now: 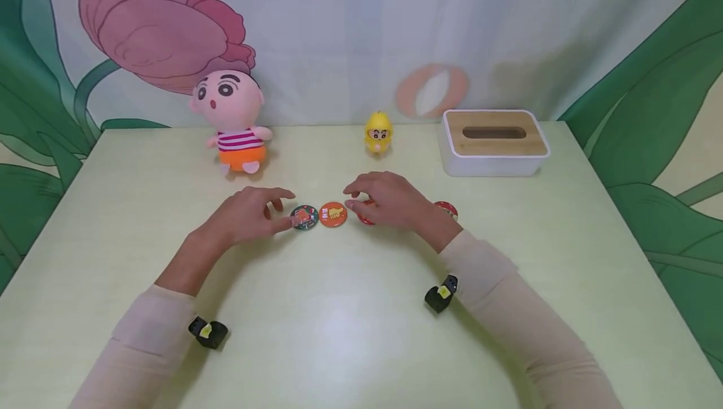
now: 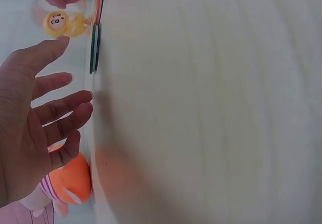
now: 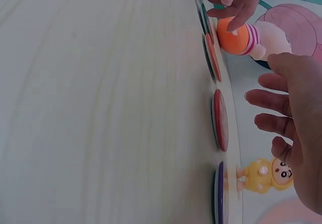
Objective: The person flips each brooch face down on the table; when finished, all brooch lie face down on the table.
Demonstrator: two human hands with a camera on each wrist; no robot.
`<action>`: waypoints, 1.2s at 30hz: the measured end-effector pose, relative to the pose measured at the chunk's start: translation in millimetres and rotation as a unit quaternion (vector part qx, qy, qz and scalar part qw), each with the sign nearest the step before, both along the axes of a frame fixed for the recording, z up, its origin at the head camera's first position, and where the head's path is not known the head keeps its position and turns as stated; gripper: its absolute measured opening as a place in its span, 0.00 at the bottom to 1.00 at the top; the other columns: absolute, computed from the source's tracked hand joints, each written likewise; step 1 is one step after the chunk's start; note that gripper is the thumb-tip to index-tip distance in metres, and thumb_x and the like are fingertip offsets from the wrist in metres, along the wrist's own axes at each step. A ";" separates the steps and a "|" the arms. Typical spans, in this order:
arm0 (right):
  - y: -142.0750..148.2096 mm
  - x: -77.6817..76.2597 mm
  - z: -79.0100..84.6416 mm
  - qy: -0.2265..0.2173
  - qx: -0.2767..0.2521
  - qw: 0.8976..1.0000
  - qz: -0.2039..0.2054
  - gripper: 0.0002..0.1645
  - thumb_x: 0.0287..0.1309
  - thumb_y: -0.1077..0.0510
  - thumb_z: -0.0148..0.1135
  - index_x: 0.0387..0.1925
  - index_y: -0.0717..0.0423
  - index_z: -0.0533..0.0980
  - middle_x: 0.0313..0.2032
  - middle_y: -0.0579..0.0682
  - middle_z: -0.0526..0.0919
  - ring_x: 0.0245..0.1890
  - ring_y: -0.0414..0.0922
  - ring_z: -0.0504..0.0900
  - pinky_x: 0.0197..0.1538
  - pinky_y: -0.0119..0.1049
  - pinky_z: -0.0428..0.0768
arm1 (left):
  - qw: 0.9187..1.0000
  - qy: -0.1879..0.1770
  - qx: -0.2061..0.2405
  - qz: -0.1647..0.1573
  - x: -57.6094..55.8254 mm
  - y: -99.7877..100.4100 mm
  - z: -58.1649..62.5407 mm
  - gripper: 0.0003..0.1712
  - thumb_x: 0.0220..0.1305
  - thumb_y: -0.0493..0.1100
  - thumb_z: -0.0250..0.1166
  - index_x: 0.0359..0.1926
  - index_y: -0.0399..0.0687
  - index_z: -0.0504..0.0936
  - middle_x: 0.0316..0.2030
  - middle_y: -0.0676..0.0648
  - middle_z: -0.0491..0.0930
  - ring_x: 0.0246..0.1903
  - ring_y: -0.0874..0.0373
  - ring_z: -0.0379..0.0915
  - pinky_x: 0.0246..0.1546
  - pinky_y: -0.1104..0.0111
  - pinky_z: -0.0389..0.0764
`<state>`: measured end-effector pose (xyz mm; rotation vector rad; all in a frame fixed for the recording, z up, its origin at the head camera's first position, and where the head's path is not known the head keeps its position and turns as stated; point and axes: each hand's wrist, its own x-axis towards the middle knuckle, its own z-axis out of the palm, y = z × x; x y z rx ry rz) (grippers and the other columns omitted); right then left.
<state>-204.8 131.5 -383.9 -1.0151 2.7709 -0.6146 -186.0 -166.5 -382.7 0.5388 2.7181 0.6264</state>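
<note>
Several flat round badges lie in a row across the table. My left hand (image 1: 248,214) is at the left end, its thumb tip beside a dark green badge (image 1: 306,217); the fingers are loosely bent and hold nothing. Right of that badge lies an orange badge (image 1: 333,214) with a yellow picture. Over a red badge (image 1: 367,216) hovers my right hand (image 1: 390,202), fingers relaxed, covering much of it. Another red-edged badge (image 1: 446,209) shows partly behind the right wrist. In the right wrist view, a purple-edged badge (image 3: 220,196) lies past the red one.
A plush doll (image 1: 237,123) in a striped shirt and orange shorts sits at the back left. A small yellow figurine (image 1: 378,133) stands at the back middle. To its right is a white tissue box (image 1: 494,166) with a wooden lid. A printed curtain (image 1: 339,39) hangs behind the table.
</note>
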 end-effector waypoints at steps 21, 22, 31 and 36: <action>-41.8 -8.5 -15.3 -0.065 0.018 0.998 0.009 0.27 0.65 0.46 0.64 0.61 0.51 0.80 0.55 0.46 0.84 0.57 0.45 0.79 0.60 0.41 0.79 | 0.999 -0.030 0.020 0.006 -4.2 6.7 -13.8 0.30 0.59 0.53 0.73 0.60 0.46 0.82 0.45 0.44 0.85 0.36 0.55 0.76 0.36 0.69 0.77; -43.9 -8.4 -16.8 -0.068 0.019 0.997 0.013 0.27 0.64 0.45 0.64 0.62 0.51 0.79 0.55 0.46 0.84 0.56 0.45 0.79 0.60 0.41 0.79 | 0.999 -0.031 0.020 0.008 -4.0 6.5 -14.1 0.30 0.59 0.53 0.73 0.59 0.46 0.82 0.45 0.44 0.85 0.36 0.55 0.76 0.36 0.69 0.77; -52.4 -7.4 -24.4 -0.052 0.012 0.998 0.021 0.28 0.60 0.43 0.70 0.59 0.51 0.82 0.49 0.45 0.84 0.48 0.41 0.78 0.54 0.37 0.79 | 0.999 -0.023 0.023 0.010 -5.3 8.2 -12.6 0.31 0.57 0.50 0.76 0.61 0.45 0.81 0.45 0.44 0.84 0.34 0.55 0.74 0.35 0.68 0.76; -57.1 -9.1 -24.6 -0.046 0.002 0.999 0.026 0.28 0.59 0.43 0.72 0.58 0.51 0.82 0.48 0.45 0.83 0.47 0.41 0.78 0.53 0.36 0.78 | 0.999 -0.027 0.021 0.017 -8.8 7.0 -11.5 0.31 0.56 0.49 0.77 0.59 0.44 0.82 0.44 0.44 0.83 0.34 0.55 0.73 0.33 0.69 0.75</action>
